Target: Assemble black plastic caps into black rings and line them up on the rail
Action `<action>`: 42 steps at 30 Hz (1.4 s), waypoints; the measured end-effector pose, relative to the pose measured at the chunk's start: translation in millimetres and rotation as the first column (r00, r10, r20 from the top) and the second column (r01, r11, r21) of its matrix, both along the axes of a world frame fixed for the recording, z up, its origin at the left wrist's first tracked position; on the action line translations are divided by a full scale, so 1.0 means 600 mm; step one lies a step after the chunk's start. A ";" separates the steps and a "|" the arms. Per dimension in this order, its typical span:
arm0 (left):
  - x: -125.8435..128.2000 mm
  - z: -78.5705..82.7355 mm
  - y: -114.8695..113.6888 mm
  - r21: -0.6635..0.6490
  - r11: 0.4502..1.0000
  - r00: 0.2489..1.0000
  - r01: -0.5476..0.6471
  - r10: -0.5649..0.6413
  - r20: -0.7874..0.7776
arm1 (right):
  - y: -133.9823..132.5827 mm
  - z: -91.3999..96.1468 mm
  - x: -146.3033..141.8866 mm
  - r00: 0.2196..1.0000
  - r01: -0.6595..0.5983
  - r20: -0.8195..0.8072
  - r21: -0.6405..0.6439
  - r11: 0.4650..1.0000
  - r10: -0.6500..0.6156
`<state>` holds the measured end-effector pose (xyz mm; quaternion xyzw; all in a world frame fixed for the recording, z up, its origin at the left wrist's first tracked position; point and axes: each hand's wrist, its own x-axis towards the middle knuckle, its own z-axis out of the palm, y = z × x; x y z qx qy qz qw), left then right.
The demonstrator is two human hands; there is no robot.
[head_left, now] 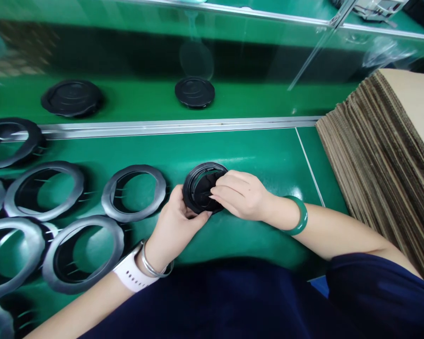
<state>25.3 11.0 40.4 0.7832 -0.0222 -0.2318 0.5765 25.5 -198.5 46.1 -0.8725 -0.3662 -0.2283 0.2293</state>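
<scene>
A round black plastic ring [195,188] is held just above the green tabletop, its opening tilted toward me. My left hand [178,221] wraps round its lower left rim, thumb along the near edge. Inside the opening lies a dark disc-like part [207,186], partly covered by my fingers. My right hand [242,194] is closed in a pinch at the right side of the ring, fingertips at its inner part. Whether those fingertips grip a small piece or the disc itself is hidden. Left of my hands stands a loose black ring [134,193].
Several more black rings [83,254] stand on the left of the green table [261,150]. Beyond a metal rail [183,126] lie two black round caps [195,92] [71,98]. A tall stack of cardboard sheets [381,155] stands at the right.
</scene>
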 end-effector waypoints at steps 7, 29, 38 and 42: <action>0.000 0.008 -0.004 -0.073 0.997 0.999 -0.002 -0.002 -0.049 | -0.003 -0.006 0.010 0.998 -0.052 -0.037 0.120 0.991 0.057; -0.002 0.012 -0.006 -0.053 0.998 0.999 0.042 -0.041 0.009 | -0.004 0.001 0.008 0.989 -0.051 -0.129 0.175 0.983 0.075; -0.004 0.014 -0.008 -0.067 0.997 0.999 0.034 -0.034 0.001 | -0.007 0.007 0.009 0.982 -0.066 -0.170 0.099 0.993 0.082; -0.004 0.016 -0.008 -0.092 0.995 0.999 0.032 -0.034 -0.015 | -0.009 0.009 0.009 0.980 -0.070 -0.184 0.049 0.996 0.078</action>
